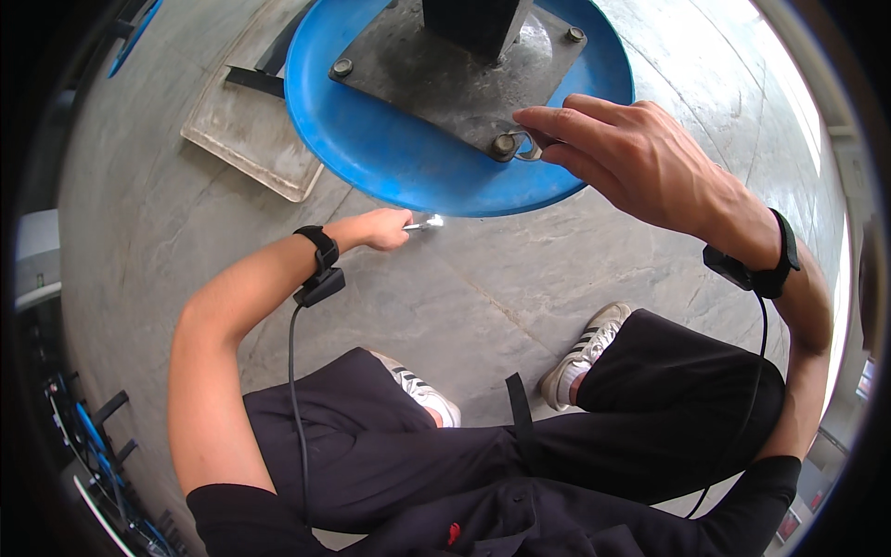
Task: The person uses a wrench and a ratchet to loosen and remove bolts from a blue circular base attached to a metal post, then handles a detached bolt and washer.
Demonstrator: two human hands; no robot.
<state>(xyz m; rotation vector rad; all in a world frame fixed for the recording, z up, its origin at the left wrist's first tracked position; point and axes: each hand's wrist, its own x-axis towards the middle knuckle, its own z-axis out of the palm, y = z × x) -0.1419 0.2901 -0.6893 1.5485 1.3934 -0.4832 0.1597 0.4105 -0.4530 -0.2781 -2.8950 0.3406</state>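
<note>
At the near corner of a dark grey, flat metal plate (445, 84), set over a wide, smooth blue dish (390, 156), stands the item under inspection: a hex-headed metal bolt (504, 146). A black square-sided post (473, 28) rises from the same plate.

Right hand (626, 153): the grip appears clamped on a grey metal ring-ended tool (535, 148), fingers close together over it, thumb hidden from where I stand. The ring lies right at the bolt's head; whether it is seated over the flats cannot be told.

Left hand (382, 229): the grip is clamped, fist-fashion, on a bright metal hand tool (431, 223), whose head points rightward just beside the dish's near rim, above the grey stone-like floor (483, 269). No contact with any fastener is visible.

Findings on method. The ring should sit fully down and level on the bolt's head before load is applied; a tilted or half-engaged seat would likely slip and round the corners. Force is best kept parallel to the plate, steady rather than jerked. Right-hand knuckles warrant a path clear of the rim. The left tool, judged unengaged, should be braced firmly before any counter-force is asked of it.
</note>
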